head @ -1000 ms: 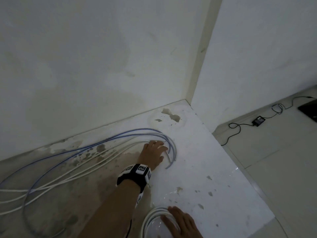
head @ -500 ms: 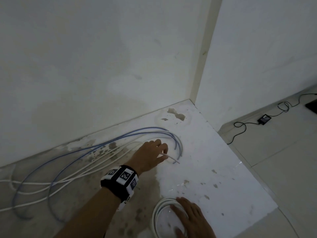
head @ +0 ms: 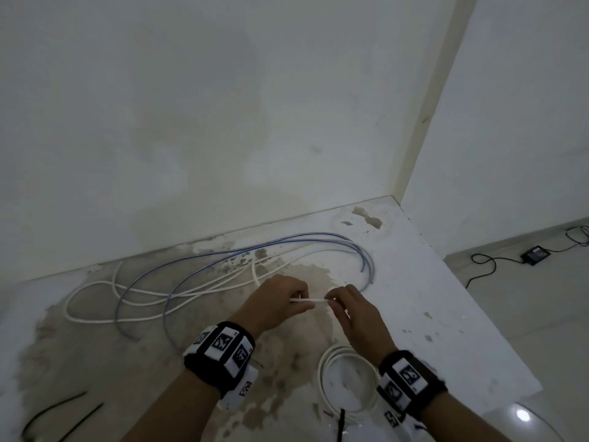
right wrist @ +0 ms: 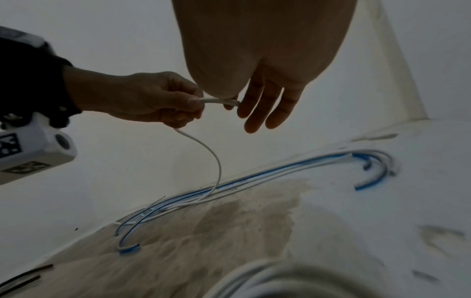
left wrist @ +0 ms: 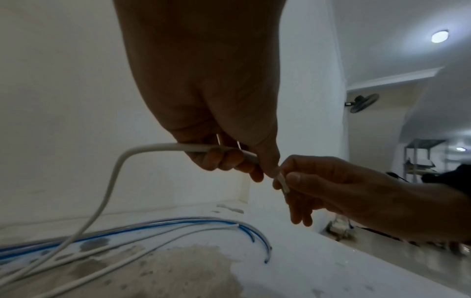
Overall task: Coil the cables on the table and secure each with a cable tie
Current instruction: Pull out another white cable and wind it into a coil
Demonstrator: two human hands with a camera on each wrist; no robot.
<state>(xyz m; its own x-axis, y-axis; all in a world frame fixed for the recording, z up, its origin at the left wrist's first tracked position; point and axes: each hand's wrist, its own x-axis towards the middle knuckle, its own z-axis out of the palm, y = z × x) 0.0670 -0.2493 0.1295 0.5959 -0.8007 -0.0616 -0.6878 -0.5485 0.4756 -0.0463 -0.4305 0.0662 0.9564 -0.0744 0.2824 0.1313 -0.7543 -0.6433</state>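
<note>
Both hands hold the free end of a loose white cable (head: 308, 300) above the table. My left hand (head: 277, 303) grips it in curled fingers (left wrist: 226, 159); the cable (left wrist: 109, 185) bends down from that fist to the tabletop. My right hand (head: 345, 303) pinches the cable's tip (left wrist: 282, 182) between thumb and forefinger, its other fingers (right wrist: 265, 104) hanging straight. More white cable (head: 95, 319) and blue cables (head: 223, 253) sprawl in long loops behind the hands. A finished white coil (head: 331, 358) lies near the front, under my right wrist, with a black tie (head: 341, 424) on it.
The stained white table (head: 446, 314) fits into a wall corner; its right edge drops to a tiled floor where a black adapter (head: 535, 253) and cord lie. Black cable ties (head: 54, 416) rest at the table's front left.
My left hand lifted the white cable's end off the table and drew it nearer. My right hand left the coil and took hold of the cable's tip.
</note>
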